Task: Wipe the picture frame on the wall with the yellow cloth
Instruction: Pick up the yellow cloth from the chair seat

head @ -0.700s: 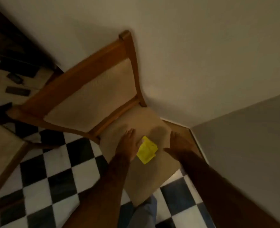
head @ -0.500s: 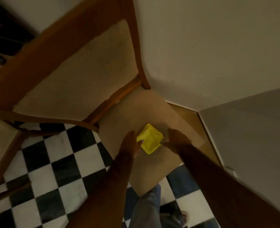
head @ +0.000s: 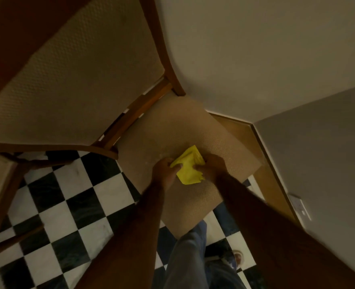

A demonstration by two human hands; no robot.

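Down in the corner of a dim room, a wooden chair stands with its padded beige seat turned toward the viewer and its tall padded back filling the upper left of the view. Under it the floor is laid in black and white checkered tiles. Two pale walls meet just behind the chair on the right, with a wooden skirting board running along their foot, and a white wall socket sits low on the near right wall. Part of another chair shows at the left edge.

The yellow cloth lies folded on the seat, near its middle. Both bare forearms reach forward and down from the near edge. The left hand has its fingers curled and pinching the left edge of the cloth, while the right hand is closed on the right edge, thumb over the fabric. Between the arms a leg in blue jeans shows beside the seat's near corner. No picture frame is in view.
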